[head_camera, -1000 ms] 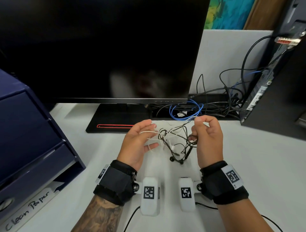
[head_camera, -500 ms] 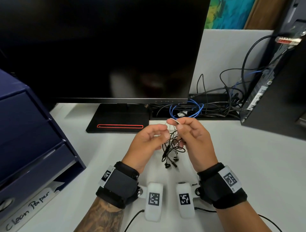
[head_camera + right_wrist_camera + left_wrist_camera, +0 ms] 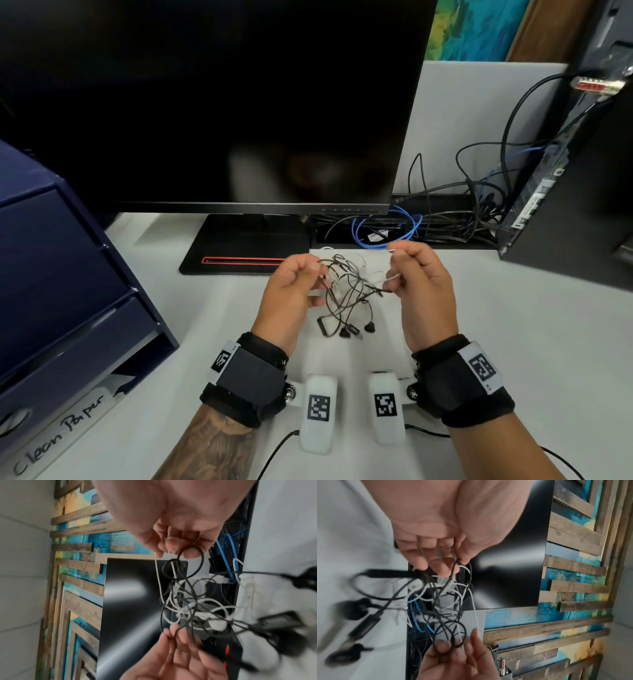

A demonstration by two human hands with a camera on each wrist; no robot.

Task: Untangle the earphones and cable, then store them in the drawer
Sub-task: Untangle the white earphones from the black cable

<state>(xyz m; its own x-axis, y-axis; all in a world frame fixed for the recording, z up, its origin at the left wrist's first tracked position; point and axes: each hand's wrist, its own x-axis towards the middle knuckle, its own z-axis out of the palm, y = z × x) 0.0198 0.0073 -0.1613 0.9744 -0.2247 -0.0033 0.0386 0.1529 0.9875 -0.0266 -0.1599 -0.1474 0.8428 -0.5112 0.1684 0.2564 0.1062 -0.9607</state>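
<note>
A knot of black earphone wire [image 3: 346, 294] and thin white cable [image 3: 192, 609] hangs between my hands above the white desk [image 3: 513, 342]. My left hand [image 3: 291, 291] pinches black strands at its fingertips [image 3: 443, 566]. My right hand [image 3: 418, 277] pinches the white cable, with a black loop [image 3: 190, 561] round a finger. The black earbuds [image 3: 354, 330] and inline remote dangle just over the desk. The dark blue drawer unit [image 3: 51, 291] stands at the left, its drawers closed.
A large black monitor [image 3: 219, 102] with a flat base [image 3: 246, 250] stands right behind my hands. Behind it lie a blue cable [image 3: 383, 229] and several black leads. A black computer tower [image 3: 575, 192] stands at the right. A "Clean Paper" label [image 3: 58, 442] lies front left.
My hands, close together half a second ago, have drawn apart, spreading the tangle wider between them. The earbuds still dangle below.
</note>
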